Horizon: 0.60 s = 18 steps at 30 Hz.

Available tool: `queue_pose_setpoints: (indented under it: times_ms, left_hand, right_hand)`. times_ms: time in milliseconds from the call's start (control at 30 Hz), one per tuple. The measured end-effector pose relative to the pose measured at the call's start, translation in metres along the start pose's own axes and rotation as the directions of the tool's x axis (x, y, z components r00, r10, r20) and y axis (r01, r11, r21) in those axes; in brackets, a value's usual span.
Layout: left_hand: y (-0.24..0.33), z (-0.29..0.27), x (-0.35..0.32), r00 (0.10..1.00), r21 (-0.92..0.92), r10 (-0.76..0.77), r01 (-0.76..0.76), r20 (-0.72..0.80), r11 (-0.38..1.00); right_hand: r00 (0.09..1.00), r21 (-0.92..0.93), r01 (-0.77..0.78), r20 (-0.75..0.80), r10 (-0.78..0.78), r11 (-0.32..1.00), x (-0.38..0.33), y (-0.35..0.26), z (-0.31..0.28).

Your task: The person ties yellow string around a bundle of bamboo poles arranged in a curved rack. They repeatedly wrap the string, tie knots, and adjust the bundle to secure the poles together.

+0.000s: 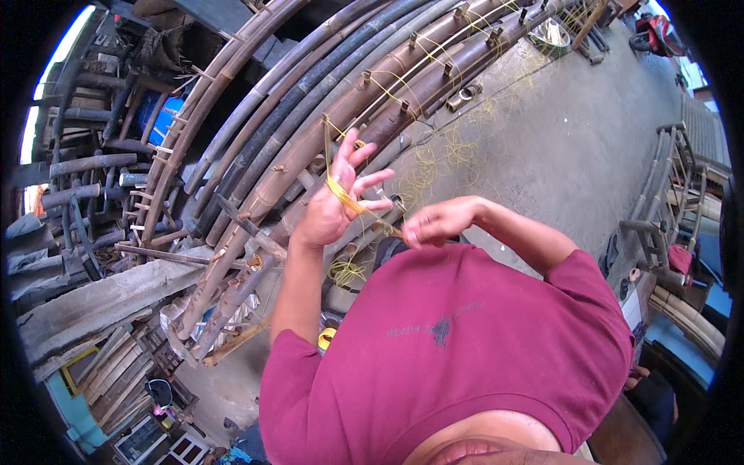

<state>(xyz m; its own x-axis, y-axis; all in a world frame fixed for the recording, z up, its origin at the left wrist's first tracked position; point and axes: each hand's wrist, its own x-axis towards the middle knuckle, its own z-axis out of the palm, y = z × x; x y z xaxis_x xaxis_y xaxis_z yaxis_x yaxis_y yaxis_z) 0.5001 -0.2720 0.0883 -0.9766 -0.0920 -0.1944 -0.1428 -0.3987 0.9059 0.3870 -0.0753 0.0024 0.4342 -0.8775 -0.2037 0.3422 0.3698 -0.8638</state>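
Observation:
Yellow cord [339, 191] is looped around the palm and thumb side of my left hand [322, 221]. That hand is raised, with its fingers stretched out and spread. From it a stretch of cord runs right to my right hand [439, 223], whose fingers are pinched together on it. A strand also rises from the left hand toward a peg on a thick brown bamboo pole [310, 143] just beyond. More cord is strung between short pegs [447, 70] along the poles. Loose yellow coils [434, 167] lie on the floor past my hands.
Long dark bamboo poles [298, 89] curve across the far left. Stacked wooden pieces [85, 163] and a blue barrel [165, 120] stand farther left. Grey concrete floor [573, 139] stretches right, with a bamboo frame [659, 186] at its edge. A red motorbike [659, 35] is parked far right.

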Motion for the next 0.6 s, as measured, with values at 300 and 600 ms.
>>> queue_pose_setpoints:
  times_ms: [300, 600]
  left_hand:
    - [-0.048, -0.037, 0.002, 0.734, 0.190, -0.521, 0.490, 0.436, 0.850]
    - [-0.058, -0.008, -0.006, 0.930, -0.653, 0.017, -0.270, -0.366, 0.707]
  right_hand:
    - [0.715, -0.768, -0.060, -0.479, -0.509, 0.637, 0.014, -0.083, -0.019]
    - [0.563, -0.935, -0.069, -0.324, -0.760, 0.347, 0.040, -0.038, 0.015]
